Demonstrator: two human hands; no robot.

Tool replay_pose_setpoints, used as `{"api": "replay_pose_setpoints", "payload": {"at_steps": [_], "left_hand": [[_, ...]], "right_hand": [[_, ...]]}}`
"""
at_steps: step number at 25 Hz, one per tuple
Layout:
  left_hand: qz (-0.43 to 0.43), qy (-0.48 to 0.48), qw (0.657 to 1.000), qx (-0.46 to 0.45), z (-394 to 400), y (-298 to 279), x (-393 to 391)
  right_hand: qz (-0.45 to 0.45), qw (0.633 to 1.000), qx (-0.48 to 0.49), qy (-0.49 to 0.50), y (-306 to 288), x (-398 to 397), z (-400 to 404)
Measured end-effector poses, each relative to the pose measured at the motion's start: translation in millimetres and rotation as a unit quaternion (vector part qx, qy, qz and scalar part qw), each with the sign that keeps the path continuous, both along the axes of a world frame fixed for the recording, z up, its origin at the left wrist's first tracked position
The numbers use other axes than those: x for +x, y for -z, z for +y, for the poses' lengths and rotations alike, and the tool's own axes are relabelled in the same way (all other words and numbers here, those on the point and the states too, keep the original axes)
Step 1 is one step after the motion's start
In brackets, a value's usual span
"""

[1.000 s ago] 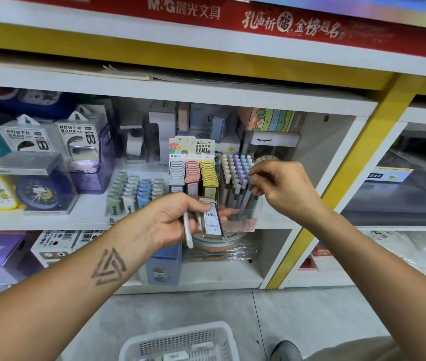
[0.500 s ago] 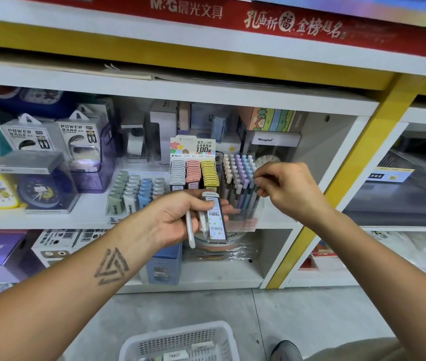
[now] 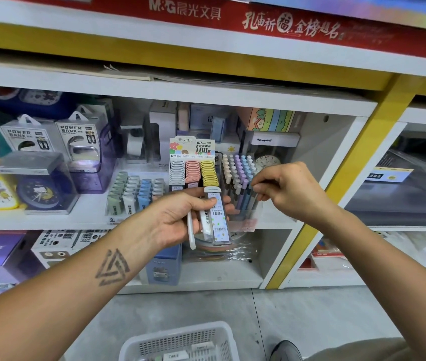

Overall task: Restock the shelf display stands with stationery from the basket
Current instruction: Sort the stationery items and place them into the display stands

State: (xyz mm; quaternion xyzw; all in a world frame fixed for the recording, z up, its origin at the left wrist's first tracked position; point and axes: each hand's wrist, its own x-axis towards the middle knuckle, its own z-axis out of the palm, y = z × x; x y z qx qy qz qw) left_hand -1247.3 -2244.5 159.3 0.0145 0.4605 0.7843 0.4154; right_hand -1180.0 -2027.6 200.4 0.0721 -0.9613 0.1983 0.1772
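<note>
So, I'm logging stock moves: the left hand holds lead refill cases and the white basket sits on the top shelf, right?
Not quite. The head view shows the white basket on the floor below the shelves. The left hand does hold the lead refill cases.

Even, bright overhead light; soft shadows under the shelf [image 3: 154, 220] boards. Glare on clear boxes [image 3: 81, 149]. Wide-angle bowing toward edges. Far corners soft; centre sharp.

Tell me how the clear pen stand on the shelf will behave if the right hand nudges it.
The clear pen stand looks like thin plastic packed with upright pens, so it is probably top-heavy and may tip. It stands near the shelf edge, so a push by the right hand could slide it off.
</note>
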Motion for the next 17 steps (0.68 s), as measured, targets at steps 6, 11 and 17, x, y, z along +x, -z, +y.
{"api": "replay_pose_setpoints", "payload": {"at_steps": [6,11,17], "left_hand": [[-0.01,0.0,1.0,-0.001,2,-2,3],[-0.013,-0.009,1.0,0.0,0,-3,2],[0.0,-0.019,1.0,-0.024,-3,-1,0]], "right_hand": [[0.054,0.998,0.026,0.004,0,0,0],[0.012,0.997,0.067,-0.021,-1,1,2],[-0.044,0.99,0.127,0.046,12,-7,1]]}}
